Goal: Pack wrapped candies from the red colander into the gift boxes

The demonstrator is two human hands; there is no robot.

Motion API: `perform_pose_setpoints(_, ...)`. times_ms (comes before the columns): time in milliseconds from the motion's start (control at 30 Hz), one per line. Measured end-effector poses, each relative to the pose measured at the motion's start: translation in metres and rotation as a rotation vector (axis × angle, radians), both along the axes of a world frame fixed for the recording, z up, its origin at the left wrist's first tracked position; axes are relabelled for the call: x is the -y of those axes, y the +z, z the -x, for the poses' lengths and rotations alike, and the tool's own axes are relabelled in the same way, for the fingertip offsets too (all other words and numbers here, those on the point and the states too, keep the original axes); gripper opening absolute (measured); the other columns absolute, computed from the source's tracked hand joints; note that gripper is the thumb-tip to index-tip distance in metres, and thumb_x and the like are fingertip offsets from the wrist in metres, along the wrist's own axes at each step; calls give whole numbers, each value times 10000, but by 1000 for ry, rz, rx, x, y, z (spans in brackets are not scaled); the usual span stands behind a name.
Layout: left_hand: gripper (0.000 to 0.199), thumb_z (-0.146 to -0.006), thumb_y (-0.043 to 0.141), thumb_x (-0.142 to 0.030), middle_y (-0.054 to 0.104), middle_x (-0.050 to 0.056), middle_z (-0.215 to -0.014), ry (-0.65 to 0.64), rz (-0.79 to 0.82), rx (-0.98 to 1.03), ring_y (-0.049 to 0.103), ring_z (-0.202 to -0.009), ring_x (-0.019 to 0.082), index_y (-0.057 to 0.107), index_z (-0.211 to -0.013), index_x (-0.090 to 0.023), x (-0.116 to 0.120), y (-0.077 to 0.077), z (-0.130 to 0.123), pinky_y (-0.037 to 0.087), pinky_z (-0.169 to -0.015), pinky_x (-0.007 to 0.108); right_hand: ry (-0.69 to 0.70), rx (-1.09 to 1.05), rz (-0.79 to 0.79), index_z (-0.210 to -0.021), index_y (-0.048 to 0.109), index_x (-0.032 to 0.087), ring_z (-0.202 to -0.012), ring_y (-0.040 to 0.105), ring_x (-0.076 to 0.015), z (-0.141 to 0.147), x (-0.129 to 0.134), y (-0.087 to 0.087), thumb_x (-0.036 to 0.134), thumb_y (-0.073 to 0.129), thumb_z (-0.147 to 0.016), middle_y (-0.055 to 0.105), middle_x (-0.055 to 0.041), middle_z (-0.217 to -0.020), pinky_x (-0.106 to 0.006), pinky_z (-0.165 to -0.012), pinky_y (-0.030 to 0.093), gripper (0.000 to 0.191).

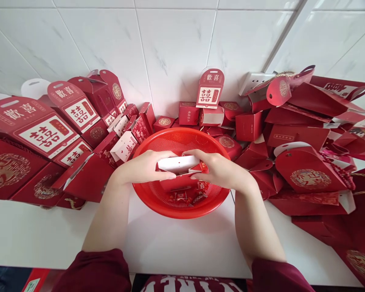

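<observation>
Over a red plastic basket, my two hands grip a small red and white paper gift box from either side. My left hand has its fingers along the box's left end, thumb toward me. At the right end, my right hand pinches the box near a flap that stands partly up. The box's white upper panel faces upward, and its red side is toward me. Below it, several small wrapped candies lie in the basket. My fingertips behind the box are partly hidden.
Red gift boxes with handles stand in rows at the left. A small upright box tops a stack by the tiled wall. Many folded red boxes and bags pile up at the right, near a white power socket.
</observation>
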State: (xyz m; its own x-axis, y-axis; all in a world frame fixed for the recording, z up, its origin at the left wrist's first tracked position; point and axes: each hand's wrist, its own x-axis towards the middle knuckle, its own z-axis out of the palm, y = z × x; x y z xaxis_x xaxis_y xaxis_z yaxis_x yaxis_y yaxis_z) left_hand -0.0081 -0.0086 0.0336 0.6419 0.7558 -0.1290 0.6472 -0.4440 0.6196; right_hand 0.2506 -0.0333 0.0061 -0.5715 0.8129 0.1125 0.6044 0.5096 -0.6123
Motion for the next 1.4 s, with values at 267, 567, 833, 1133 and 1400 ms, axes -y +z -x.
perform_pose_setpoints(267,297,-849,651,-402,696,-20,-909,33,-115,22,616,-771,154,659,-1084,-220,-6,-5,6,435,-683,249,-104,-15,-151,-1221,600,264,-860,685,-224,6,-10,-11,232,619,-912,733,-26,-936,-333,-767,507,311)
perform_pose_setpoints(567,306,-932,565,-301,755,2,-1119,127,-307,136,700,-985,199,724,-1186,-241,-15,-21,4,533,-879,289,-55,-221,-253,-1221,660,260,-1092,669,-199,9,-16,-12,149,493,-969,720,-22,-1187,-355,-958,511,322)
perform_pose_setpoints(833,378,-928,500,-124,733,-39,-1184,96,-657,152,695,-1087,169,715,-1207,-262,-13,-26,0,511,-1030,298,-54,-297,-211,-1255,671,252,-1234,604,-211,3,-11,0,370,434,-1043,687,-34,-1284,-378,-1077,452,339)
perform_pose_setpoints(1133,536,-829,440,15,698,-6,-1264,96,-719,47,636,-1211,189,696,-1227,-238,-18,-35,-5,484,-1098,344,-96,-172,-239,-1302,632,248,-1197,621,-206,8,-25,-19,187,502,-984,680,-40,-1288,-381,-1034,488,349)
perform_pose_setpoints(1400,530,-849,391,21,647,57,-1344,133,-543,-119,510,-1359,193,663,-1272,-147,-21,-40,-13,405,-1172,370,-190,116,-209,-1161,684,202,-1068,683,-246,12,-29,-25,187,510,-974,729,-78,-1154,-394,-926,528,256)
